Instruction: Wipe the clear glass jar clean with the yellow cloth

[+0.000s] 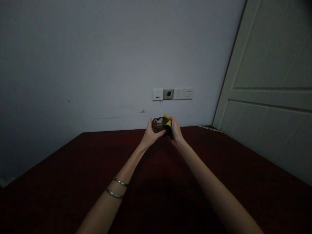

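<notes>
Both my arms reach far out over a dark red table (73, 169). My left hand (150, 134) cups a small brownish glass dish (159, 123) from below and the side, fingers curled round it. My right hand (175, 131) grips a yellow and black item (167, 123), perhaps a sponge, pressed against the dish's right rim. The two hands meet above the table's far edge, near the wall. Two thin metal bangles (117, 188) ring my left forearm.
A white wall stands behind the table, with a row of sockets and a switch (172, 94) just above my hands. A pale panelled door (270, 97) closes off the right side. A thin flat strip (210, 128) lies at the table's far right corner.
</notes>
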